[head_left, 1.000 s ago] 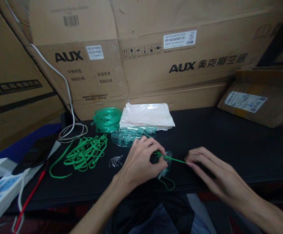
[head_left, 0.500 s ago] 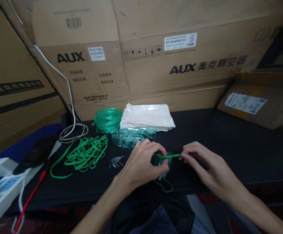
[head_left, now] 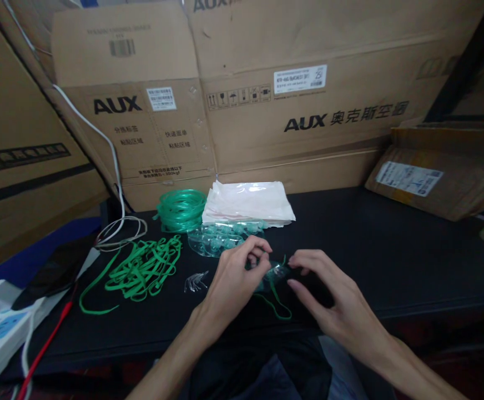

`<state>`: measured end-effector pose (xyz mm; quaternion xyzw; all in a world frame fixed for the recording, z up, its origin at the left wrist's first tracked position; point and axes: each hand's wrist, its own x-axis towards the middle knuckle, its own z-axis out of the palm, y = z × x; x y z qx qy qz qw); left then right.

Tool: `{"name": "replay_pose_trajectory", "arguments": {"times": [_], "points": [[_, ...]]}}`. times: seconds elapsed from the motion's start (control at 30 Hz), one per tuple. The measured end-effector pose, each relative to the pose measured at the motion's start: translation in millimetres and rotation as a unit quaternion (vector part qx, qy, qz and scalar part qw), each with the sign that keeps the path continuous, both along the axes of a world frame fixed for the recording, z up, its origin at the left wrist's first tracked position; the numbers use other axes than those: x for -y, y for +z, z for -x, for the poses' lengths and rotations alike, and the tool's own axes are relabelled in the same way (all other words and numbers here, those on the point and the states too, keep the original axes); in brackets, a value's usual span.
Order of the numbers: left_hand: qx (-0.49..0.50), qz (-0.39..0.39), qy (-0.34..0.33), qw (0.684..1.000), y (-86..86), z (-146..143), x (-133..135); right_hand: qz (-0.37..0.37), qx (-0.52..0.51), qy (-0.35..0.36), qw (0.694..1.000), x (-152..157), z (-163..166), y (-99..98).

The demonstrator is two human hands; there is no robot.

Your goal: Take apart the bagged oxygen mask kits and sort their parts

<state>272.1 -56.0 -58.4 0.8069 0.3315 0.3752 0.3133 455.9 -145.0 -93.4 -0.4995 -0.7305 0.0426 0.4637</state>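
A small clear-green plastic face mask point(head_left: 277, 272) lies low over the table between my hands, partly hidden by my left hand. A thin green elastic strap point(head_left: 281, 315) hangs from it in a loop toward the table's front edge, and a short green end sticks up above it. My left hand point(head_left: 242, 272) is closed at the mask's left side, thumb and fingers curled in a pinch; its exact hold is partly hidden. To the right of the mask, my right hand point(head_left: 333, 294) has thumb and fingers apart, with nothing visible between them.
More clear-green masks point(head_left: 217, 239) lie stacked behind my left hand. Beyond are coiled green tubing point(head_left: 181, 210) and white plastic bags point(head_left: 248, 203). Tangled green straps point(head_left: 144, 269) and small metal strips point(head_left: 195, 281) lie left. A power strip point(head_left: 4, 333) and cardboard box point(head_left: 437, 172) flank the table.
The green strap that was stretched between my two hands is no longer pulled taut. My right hand has let go of it, opened its fingers and shifted slightly left.
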Motion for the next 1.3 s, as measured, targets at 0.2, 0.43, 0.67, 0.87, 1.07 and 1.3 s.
{"name": "replay_pose_trajectory", "arguments": {"times": [0.2, 0.43, 0.67, 0.87, 1.07, 1.3], "points": [[0.064, 0.152, -0.043, 0.985, -2.9, 2, -6, 0.015, 0.089, 0.036, 0.995, -3, 0, -9.6], [0.110, 0.229, -0.062, 0.965, 2.4, 0, -6, 0.002, -0.028, 0.047, 0.998, -12, -1, 0.1], [0.168, 0.338, -0.090, 0.922, 1.3, 2, -7, -0.051, -0.014, -0.015, 0.998, -7, 1, 6.7], [0.221, 0.401, -0.127, 0.880, 6.1, 6, -6, -0.059, 0.164, 0.077, 0.982, -1, -2, 9.1], [0.196, 0.393, -0.135, 0.888, 11.0, -4, -1, -0.076, 0.153, 0.029, 0.985, -18, -6, 6.1], [0.047, 0.162, -0.021, 0.985, 14.5, 1, -6, 0.023, -0.088, 0.013, 0.996, -19, 3, 24.2]]}}
